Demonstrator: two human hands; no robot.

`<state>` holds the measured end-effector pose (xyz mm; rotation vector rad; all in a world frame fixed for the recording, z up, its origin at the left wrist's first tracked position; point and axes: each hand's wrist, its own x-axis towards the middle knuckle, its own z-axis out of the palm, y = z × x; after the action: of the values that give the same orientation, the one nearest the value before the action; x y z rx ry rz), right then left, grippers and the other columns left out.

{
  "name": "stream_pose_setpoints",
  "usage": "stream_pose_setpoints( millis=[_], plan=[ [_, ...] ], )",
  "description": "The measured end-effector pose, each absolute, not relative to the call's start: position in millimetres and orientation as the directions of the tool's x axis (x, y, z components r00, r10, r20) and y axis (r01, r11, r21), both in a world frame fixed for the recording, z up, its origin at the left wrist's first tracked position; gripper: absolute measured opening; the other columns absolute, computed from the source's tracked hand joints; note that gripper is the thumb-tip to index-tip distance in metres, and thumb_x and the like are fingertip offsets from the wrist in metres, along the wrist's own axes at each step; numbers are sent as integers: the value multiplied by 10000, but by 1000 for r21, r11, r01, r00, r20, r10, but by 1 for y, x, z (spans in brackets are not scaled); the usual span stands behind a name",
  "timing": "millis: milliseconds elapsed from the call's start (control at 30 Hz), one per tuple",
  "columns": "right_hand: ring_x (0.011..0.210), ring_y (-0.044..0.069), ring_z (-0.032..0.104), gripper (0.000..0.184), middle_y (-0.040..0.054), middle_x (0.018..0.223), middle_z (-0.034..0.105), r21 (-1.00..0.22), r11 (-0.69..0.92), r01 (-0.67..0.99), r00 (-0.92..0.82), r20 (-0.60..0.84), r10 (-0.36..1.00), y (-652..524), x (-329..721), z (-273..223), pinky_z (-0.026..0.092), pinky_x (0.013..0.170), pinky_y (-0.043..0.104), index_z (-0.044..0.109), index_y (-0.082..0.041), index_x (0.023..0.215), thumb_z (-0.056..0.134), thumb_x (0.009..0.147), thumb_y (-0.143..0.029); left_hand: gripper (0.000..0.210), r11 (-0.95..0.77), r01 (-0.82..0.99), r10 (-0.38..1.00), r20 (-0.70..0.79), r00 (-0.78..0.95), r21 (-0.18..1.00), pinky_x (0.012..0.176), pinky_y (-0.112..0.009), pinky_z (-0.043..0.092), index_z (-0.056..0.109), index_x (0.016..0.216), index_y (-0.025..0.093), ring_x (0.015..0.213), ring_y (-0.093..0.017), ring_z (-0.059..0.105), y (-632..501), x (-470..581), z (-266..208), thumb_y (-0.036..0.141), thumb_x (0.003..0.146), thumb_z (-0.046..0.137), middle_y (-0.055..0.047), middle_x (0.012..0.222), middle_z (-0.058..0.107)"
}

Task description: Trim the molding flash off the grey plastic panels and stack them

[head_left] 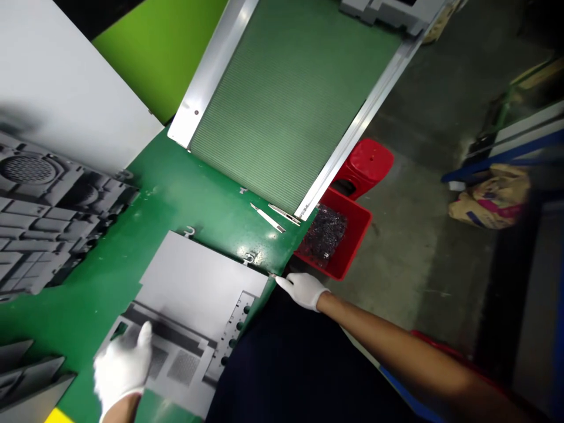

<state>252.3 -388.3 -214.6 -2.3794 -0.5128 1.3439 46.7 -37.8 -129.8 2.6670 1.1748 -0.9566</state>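
Note:
A grey plastic panel (pixel 196 273) with vent grilles and a row of round holes lies on the green tabletop in front of me. My left hand (pixel 123 367), in a white glove, grips its lower left edge, the thumb lying on top. Small hook-shaped plastic tabs (pixel 249 258) stick out along its upper edge. At the panel's right corner is my gloved right hand (pixel 304 289), thumb and finger pinched together. Something small shows at those fingertips, too small to name. Beyond the panel lie a white craft knife (pixel 268 217) and slim metal tweezers (pixel 284 214).
A green conveyor belt (pixel 291 100) with metal rails runs away from the table, carrying another grey part (pixel 388 13). Right of it stand a red bin (pixel 359 235) of dark scraps and a red stool (pixel 372 161). Moulded grey parts (pixel 48 217) are stacked on the left.

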Motion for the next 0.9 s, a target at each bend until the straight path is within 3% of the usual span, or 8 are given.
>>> stream_pose_setpoints(
  millis=[67, 100, 167, 233, 333, 400, 600, 900],
  plan=[
    [980, 318, 706, 724, 182, 1006, 754, -449, -863, 231, 480, -719, 502, -378, 258, -215, 465, 818, 370, 713, -188, 923, 214, 987, -710, 425, -681, 731, 651, -427, 627, 34, 919, -446, 562, 731, 982, 399, 1089, -321, 682, -47, 88, -140, 637, 900, 388, 46, 1020, 766],
    [998, 320, 704, 739, 186, 1030, 753, -442, -860, 255, 474, -718, 510, -373, 261, -216, 469, 826, 372, 719, -185, 954, 203, 985, -714, 454, -739, 644, 523, -434, 733, 198, 1008, -430, 520, 703, 1111, 364, 1162, -305, 653, -54, 115, -145, 644, 911, 407, 25, 1209, 725],
    [1032, 322, 699, 767, 191, 1068, 750, -445, -848, 287, 448, -721, 529, -363, 269, -219, 477, 846, 377, 727, -179, 1002, 185, 980, -722, 505, -802, 402, 218, -411, 885, 442, 1089, -407, 436, 687, 1183, 269, 1199, -301, 621, -72, 174, -161, 622, 937, 422, -61, 1291, 685],
    [1046, 326, 696, 802, 195, 1099, 745, -461, -833, 307, 417, -721, 553, -356, 276, -224, 485, 855, 387, 731, -173, 1041, 168, 969, -740, 558, -784, 281, -41, -499, 866, 553, 1022, -389, 448, 705, 1158, 237, 1116, -303, 644, -89, 228, -181, 653, 932, 410, -100, 1237, 703],
    [1036, 331, 700, 844, 194, 1111, 741, -486, -813, 320, 377, -722, 580, -348, 284, -232, 499, 845, 400, 729, -171, 1072, 151, 947, -773, 628, -824, 324, -190, -766, 614, 465, 782, -355, 478, 715, 782, 209, 765, -259, 642, -109, 276, -213, 770, 840, 439, -109, 878, 737],
    [1033, 335, 701, 830, 189, 1110, 742, -502, -800, 327, 360, -717, 597, -344, 286, -236, 506, 842, 408, 728, -176, 1073, 173, 941, -780, 629, -830, 355, -212, -832, 513, 430, 699, -333, 454, 645, 643, 205, 645, -211, 569, -115, 287, -229, 793, 792, 476, -83, 728, 693],
    [994, 329, 713, 734, 178, 1052, 754, -506, -791, 344, 348, -714, 608, -334, 288, -238, 519, 821, 400, 740, -179, 1062, 296, 943, -750, 585, -788, 431, -172, -829, 532, 440, 655, -305, 432, 621, 674, 205, 617, -172, 510, -117, 279, -247, 773, 770, 515, -26, 660, 640],
    [957, 354, 714, 768, 202, 1029, 754, -508, -745, 432, 328, -681, 655, -331, 290, -239, 522, 813, 445, 744, -159, 1085, 284, 939, -757, 467, -767, 435, -192, -816, 545, 471, 781, -281, 438, 618, 783, 237, 778, -178, 598, -117, 268, -235, 674, 876, 482, 13, 831, 706]
  ],
)
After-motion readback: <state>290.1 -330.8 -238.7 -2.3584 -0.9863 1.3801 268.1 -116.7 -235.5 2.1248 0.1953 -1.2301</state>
